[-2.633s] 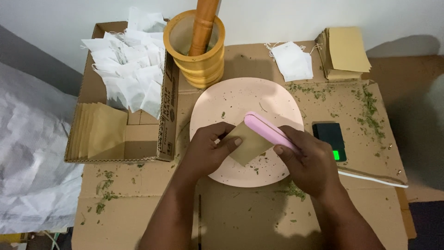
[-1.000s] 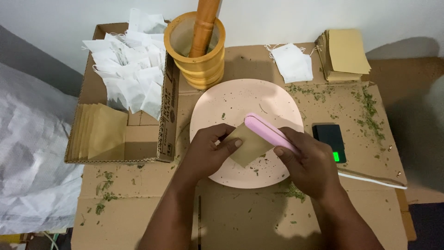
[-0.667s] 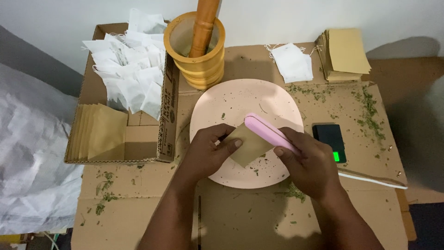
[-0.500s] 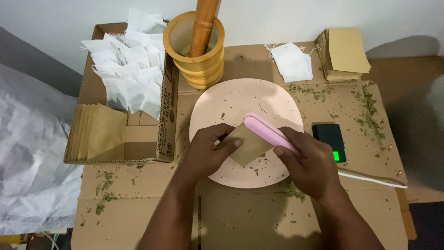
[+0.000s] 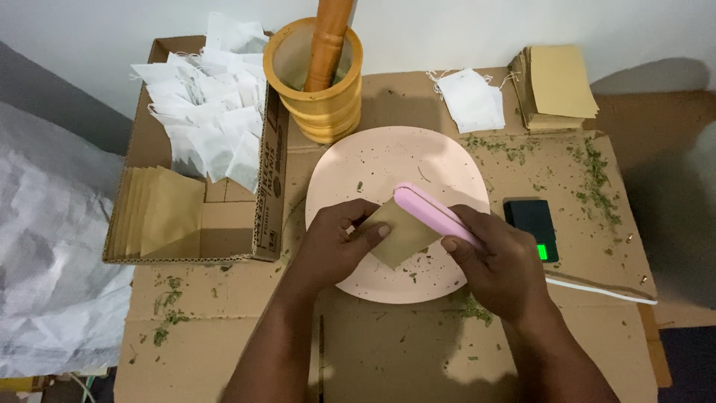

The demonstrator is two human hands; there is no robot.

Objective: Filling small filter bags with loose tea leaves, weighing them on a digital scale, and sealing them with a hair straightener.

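My left hand point(image 5: 337, 248) pinches a small brown paper pouch point(image 5: 400, 237) over a pale pink plate point(image 5: 388, 160). My right hand point(image 5: 498, 263) grips a pink handheld sealer point(image 5: 430, 212) whose jaw is clamped along the pouch's upper right edge. Flecks of green dried herb lie on the plate around the pouch. Both hands hover over the plate's near half.
A yellow wooden mortar point(image 5: 315, 78) with a pestle point(image 5: 328, 41) stands behind the plate. A cardboard box point(image 5: 224, 224) at left holds white mesh bags point(image 5: 201, 123) and brown pouches point(image 5: 160, 213). A small digital scale point(image 5: 533, 226), more white bags point(image 5: 471, 98) and stacked brown pouches point(image 5: 556, 86) sit at right.
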